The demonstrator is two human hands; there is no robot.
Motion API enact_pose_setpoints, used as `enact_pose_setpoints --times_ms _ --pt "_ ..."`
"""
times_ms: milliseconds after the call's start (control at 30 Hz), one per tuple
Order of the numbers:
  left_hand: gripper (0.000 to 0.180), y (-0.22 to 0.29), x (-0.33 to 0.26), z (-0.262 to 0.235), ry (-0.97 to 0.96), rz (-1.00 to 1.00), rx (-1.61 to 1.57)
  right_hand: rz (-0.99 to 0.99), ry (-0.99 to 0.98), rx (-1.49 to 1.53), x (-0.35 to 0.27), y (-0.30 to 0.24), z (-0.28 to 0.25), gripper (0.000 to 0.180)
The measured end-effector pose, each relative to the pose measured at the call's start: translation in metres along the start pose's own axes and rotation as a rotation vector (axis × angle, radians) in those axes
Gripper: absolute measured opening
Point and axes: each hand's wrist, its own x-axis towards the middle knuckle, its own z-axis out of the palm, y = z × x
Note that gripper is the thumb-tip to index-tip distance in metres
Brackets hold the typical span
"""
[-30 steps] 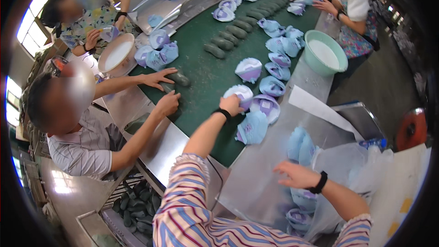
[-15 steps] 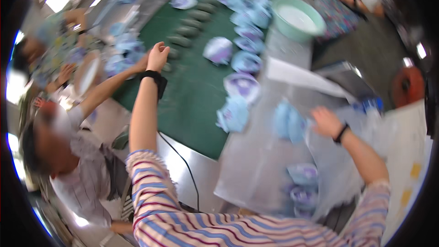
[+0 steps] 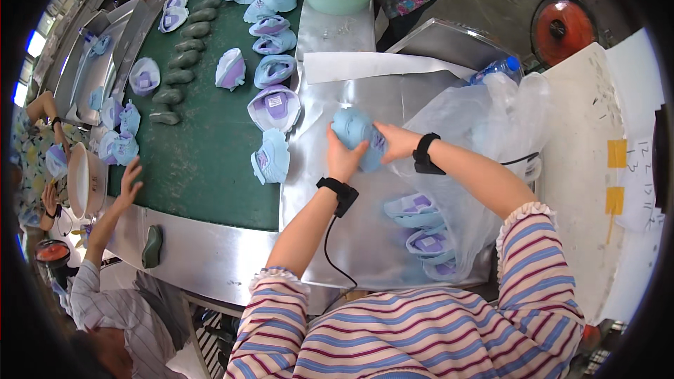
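Above the metal tabletop point(image 3: 319, 203), I hold a light blue shoe upper point(image 3: 352, 125) between both hands. My left hand point(image 3: 342, 157) is closed on its near left side, and my right hand point(image 3: 399, 142) grips the right side, where some purple shows. Whether anything is inside the upper is hidden. To the left, more blue-and-purple uppers point(image 3: 274, 107) line the edge of a green belt point(image 3: 203, 175). A row of dark green shoe lasts point(image 3: 182, 59) runs along that belt. Several uppers point(image 3: 430, 242) lie on the metal to the right, partly under clear plastic.
A pale green basin point(image 3: 340, 1) of white liquid stands at the far edge. Clear plastic bag point(image 3: 484, 119) and a blue-capped bottle point(image 3: 497, 69) lie to the right. A co-worker's hand point(image 3: 128, 186) reaches over the belt at left; one last point(image 3: 152, 246) rests on its metal border.
My left hand has come back from the row of lasts to the metal table. Both hands now hold a blue upper together. The view has shifted, and the co-worker's arm has drawn back.
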Motion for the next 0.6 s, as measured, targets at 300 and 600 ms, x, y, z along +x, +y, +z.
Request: enact_pose_setpoints --times_ms 300,600 --pt "0.052 0.03 -0.029 -0.102 -0.014 0.17 -0.408 0.113 0.201 -0.578 -0.072 -0.02 -0.047 0.09" --pt "0.024 0.019 -0.048 -0.178 -0.121 0.134 -0.892 -0.165 -0.319 1.397 0.004 -0.097 0.015 0.062"
